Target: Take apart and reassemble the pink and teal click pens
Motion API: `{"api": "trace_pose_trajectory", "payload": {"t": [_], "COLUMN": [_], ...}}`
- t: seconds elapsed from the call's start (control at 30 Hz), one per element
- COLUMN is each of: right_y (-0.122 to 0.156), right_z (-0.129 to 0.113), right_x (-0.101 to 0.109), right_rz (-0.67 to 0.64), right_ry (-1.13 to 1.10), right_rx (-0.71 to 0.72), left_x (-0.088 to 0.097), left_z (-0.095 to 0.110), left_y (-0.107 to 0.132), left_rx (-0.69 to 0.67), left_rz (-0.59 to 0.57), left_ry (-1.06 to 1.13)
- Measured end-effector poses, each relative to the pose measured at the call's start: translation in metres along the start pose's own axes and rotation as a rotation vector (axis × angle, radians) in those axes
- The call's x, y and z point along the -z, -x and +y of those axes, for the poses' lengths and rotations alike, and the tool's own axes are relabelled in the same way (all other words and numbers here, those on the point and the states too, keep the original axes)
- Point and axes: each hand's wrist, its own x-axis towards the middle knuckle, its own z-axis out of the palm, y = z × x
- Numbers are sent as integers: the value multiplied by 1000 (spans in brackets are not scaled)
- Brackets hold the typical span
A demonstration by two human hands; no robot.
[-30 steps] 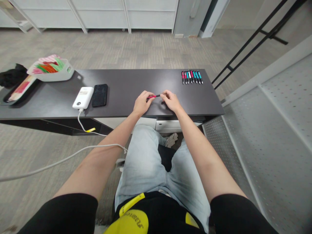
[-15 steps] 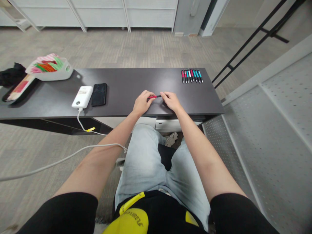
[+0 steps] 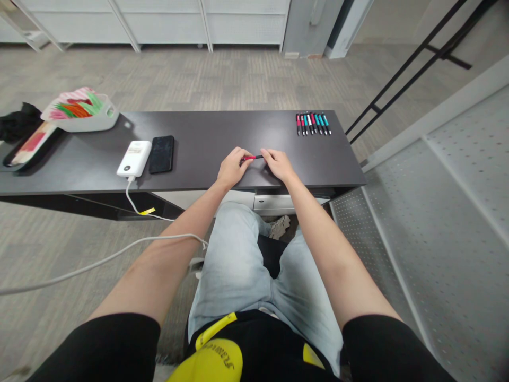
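A red and black pen (image 3: 252,157) is held level just above the dark table (image 3: 207,132), near its front edge. My left hand (image 3: 231,166) pinches the red end of it. My right hand (image 3: 278,163) pinches the black end, its fingers closed on the tip. A row of several red, teal and white pens (image 3: 312,124) lies at the table's far right corner, apart from both hands.
A white power bank (image 3: 134,158) with a cable hanging off the front edge sits beside a black phone (image 3: 161,154) at the left. A white basket (image 3: 81,111) of coloured items and a tray (image 3: 27,144) stand at the far left. A perforated grey panel (image 3: 437,223) lies to the right.
Almost nothing has moved: both hands stay on the pen in the same spot. Only the view has shifted slightly.
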Motion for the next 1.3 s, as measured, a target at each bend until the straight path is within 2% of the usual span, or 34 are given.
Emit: {"api": "trace_pose_trajectory", "payload": {"t": [0.2, 0.47, 0.67, 0.9, 1.17, 1.3], "right_y": [1, 2, 3, 1, 1, 1], "right_z": [-1, -8, -3, -3, -2, -4], "right_x": [-1, 3, 1, 2, 0, 2], "right_rz": [10, -15, 2, -35, -15, -19], "right_ry": [-75, -12, -70, 15, -56, 5], "right_rx": [-14, -13, -2, 13, -2, 15], "left_x": [-3, -2, -4, -1, -2, -2], "left_z": [-2, -3, -10, -10, -8, -9], "left_y": [-1, -2, -3, -1, -2, 0], "left_rx": [10, -11, -31, -73, -58, -50], "left_rz": [30, 0, -6, -6, 0, 3], "left_ry": [3, 6, -6, -44, -31, -61]}}
